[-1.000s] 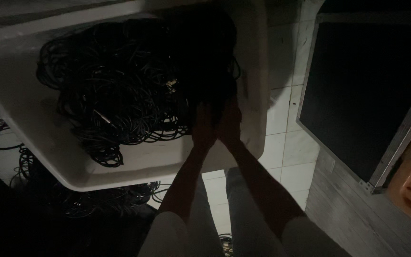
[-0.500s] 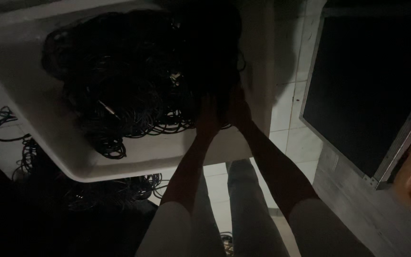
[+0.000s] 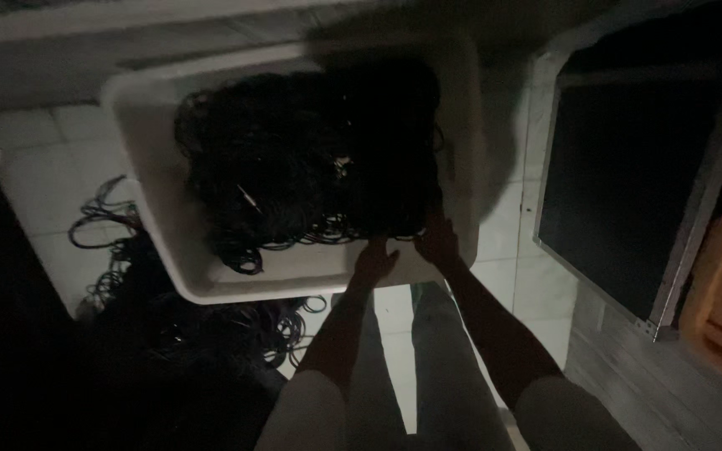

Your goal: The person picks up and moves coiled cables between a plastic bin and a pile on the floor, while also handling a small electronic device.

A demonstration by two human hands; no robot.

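White plastic tub of tangled black cables: bulky, floppy load. Left hand and right hand are touching its near rim; grip unclear.

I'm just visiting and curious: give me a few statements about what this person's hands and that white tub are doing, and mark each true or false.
1. The white tub holds a tangle of dark cables. True.
2. Both hands are at the tub's near edge. True: the left hand and right hand are side by side there.
3. The tub is full of water. False: only cables show inside it.
4. More dark cables lie on the tiled floor beside the tub. True: a loose pile of floor cables spreads at its lower left.
5. The right hand holds a pair of scissors. False: no tool shows in either hand; the dim light hides whether the fingers grip anything.
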